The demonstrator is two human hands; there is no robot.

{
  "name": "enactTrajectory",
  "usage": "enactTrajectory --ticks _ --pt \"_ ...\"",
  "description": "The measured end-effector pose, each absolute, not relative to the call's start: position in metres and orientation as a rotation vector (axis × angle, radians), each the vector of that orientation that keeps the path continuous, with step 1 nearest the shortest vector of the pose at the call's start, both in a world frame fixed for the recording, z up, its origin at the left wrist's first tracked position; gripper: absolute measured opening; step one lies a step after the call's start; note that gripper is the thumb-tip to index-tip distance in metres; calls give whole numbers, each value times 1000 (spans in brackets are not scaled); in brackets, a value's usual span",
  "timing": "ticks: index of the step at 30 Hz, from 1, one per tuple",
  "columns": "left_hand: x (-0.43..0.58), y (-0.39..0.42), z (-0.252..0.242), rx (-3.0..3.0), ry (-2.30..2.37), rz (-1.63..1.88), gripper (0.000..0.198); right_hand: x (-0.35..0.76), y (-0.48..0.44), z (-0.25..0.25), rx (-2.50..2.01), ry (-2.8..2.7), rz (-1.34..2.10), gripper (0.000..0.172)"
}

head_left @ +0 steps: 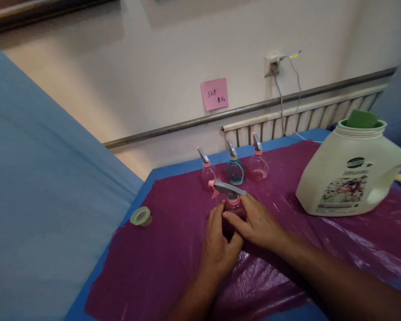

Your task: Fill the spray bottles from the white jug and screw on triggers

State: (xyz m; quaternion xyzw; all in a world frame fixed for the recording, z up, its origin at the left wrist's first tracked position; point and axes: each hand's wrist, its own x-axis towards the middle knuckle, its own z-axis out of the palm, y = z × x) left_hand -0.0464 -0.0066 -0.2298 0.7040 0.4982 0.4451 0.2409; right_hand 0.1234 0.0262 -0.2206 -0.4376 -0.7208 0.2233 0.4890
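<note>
Both of my hands are wrapped round a small clear spray bottle (233,208) with a grey and pink trigger head. My left hand (220,243) grips its left side, and my right hand (259,223) closes on it from the right near the pink collar. The bottle's lower body is mostly hidden by my fingers. Just behind it stand three more spray bottles: a pink-collared one (208,174) at left, a teal one (235,171) in the middle, and another pink-collared one (259,167) at right.
A large cream detergent jug (341,169) stands at right with something green in its mouth. A pale green cap (141,217) lies at left on the purple plastic sheet (167,263). A blue curtain (47,187) hangs at left; cords run from a wall socket (272,65).
</note>
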Motion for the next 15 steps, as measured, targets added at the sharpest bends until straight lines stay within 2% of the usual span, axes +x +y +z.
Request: enactTrajectory --ticks 15 --pt "-51 -7 -232 1995 1355 1181 53 124 27 -220 -1084 -1757 583 22"
